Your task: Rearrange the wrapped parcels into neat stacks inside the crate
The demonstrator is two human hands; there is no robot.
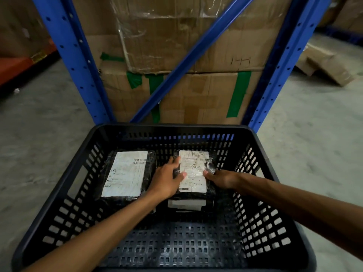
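A black slotted plastic crate (64, 193) stands on the floor in front of me. Inside, at the back left, lies a black-wrapped parcel (125, 173) with a large white label. At the back right, a second black-wrapped parcel (194, 169) with a white label rests on top of a stack; the white edge of a lower parcel (186, 204) shows beneath it. My left hand (167, 179) grips the top parcel's left edge, thumb on the label. My right hand (220, 178) holds its right edge.
Directly behind the crate rises a blue steel rack (78, 61) with a diagonal brace, holding large taped cardboard boxes (176, 46). Flattened cardboard (326, 63) lies on the concrete floor at the right. An orange shelf beam (17, 65) is at the left.
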